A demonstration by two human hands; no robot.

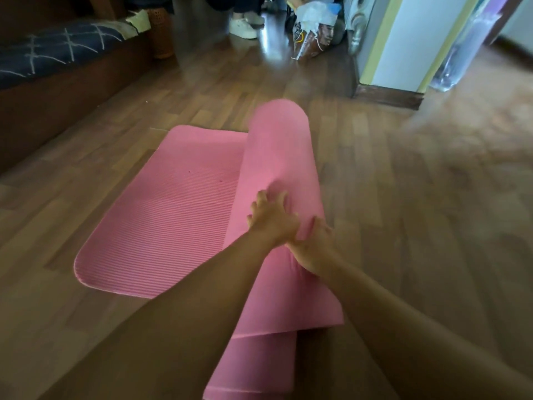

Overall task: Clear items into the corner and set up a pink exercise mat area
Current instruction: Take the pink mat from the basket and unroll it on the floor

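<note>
Wood floor (pixel 403 226), pink mat (pixel 161 215) half unrolled; left hand (pixel 272 219) fingers spread wide, right hand (pixel 313 245) curled, both pressing roll (pixel 277 151) to flatten

Home (bed (pixel 57 50), wood floor (pixel 403 226))

The pink mat (pixel 178 215) runs off the bottom edge at 6 o'clock, its near end unseen. Motion blur smears the floor (pixel 461 174) at 3 o'clock. At 12 o'clock a person's white shoes (pixel 242 26) show; the frame cuts off the legs above.
</note>
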